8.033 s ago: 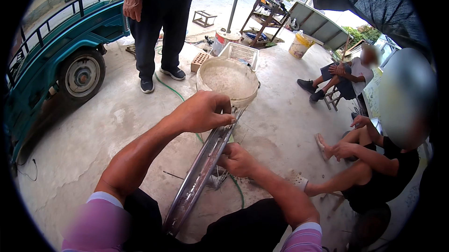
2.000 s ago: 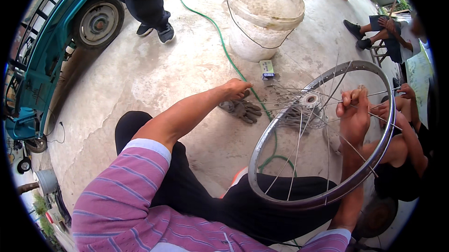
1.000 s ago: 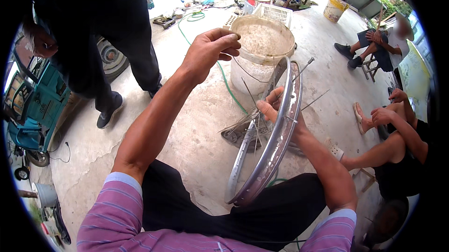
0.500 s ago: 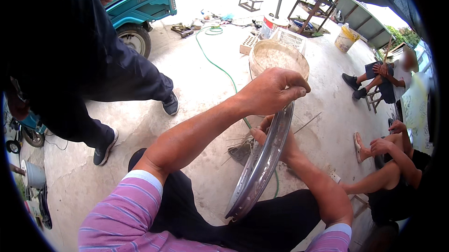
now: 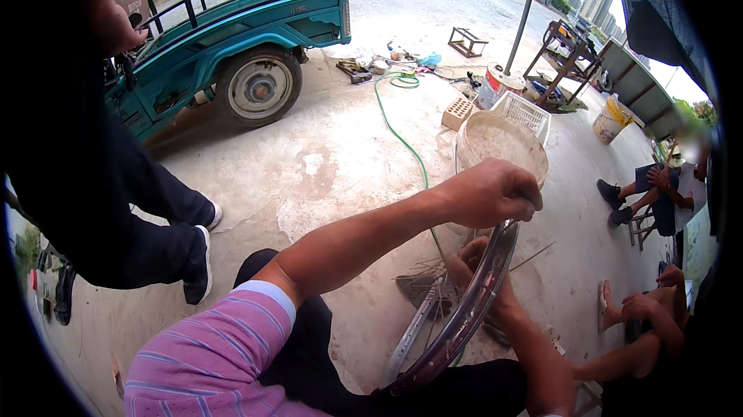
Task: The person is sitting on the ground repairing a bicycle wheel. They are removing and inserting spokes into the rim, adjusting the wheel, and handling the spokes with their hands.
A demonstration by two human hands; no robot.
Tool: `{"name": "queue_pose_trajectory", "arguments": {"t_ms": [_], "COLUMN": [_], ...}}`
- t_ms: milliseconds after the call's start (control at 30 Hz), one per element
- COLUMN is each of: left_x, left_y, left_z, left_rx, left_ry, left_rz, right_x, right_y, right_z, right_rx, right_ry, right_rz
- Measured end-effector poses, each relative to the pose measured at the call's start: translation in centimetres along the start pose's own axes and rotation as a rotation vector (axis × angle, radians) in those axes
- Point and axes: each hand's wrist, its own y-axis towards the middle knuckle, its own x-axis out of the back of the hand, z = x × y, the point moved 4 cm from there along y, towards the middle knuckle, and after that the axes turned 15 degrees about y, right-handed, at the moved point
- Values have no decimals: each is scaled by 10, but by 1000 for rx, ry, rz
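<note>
A bicycle wheel rim (image 5: pixel 486 281), dark and scuffed, stands tilted between my legs, its lower end by my lap. My left hand (image 5: pixel 495 194) is closed in a pinch just over the rim's upper end; what lies between its fingers is hidden. Behind the rim comes my right forearm, and my right hand (image 5: pixel 467 260) has its fingers curled together at the rim's inner side. What they pinch cannot be made out. Thin metal spokes (image 5: pixel 438 293) spread inside and beside the rim, one sticking out to the right.
Beyond my hands stand a round pale bucket (image 5: pixel 503 138), a white crate (image 5: pixel 525 115) and a perforated brick (image 5: pixel 457 113). A green hose (image 5: pixel 402 138) runs over the concrete. At left, a person in dark trousers (image 5: pixel 147 200) stands near a teal cargo tricycle (image 5: pixel 255 37). Two people sit at right.
My view has turned leftward, so the tricycle shows more fully. The standing person's feet are now closer together. Both hands remain at the rim, still closed.
</note>
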Motion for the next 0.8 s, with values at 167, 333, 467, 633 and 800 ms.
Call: {"name": "queue_pose_trajectory", "arguments": {"t_ms": [167, 333, 467, 633, 800], "left_x": [-3, -22, -21, -17, -29], "left_y": [-2, -10, -18, -27, -27], "left_z": [-4, -8, -6, -4, 4], "left_rx": [71, 51, -21, 168, 72], "left_ry": [131, 44, 13, -21, -29], "left_rz": [-198, -189, -281, -266, -367], "right_x": [-8, -15, -14, -20, -20], "right_y": [-1, -10, -7, -9, -12], "right_z": [4, 13, 7, 12, 8], "right_rx": [-97, -60, 3, 19, -23], "right_ry": [111, 197, 146, 152, 161], "right_rz": [36, -4, 70, 105, 80]}}
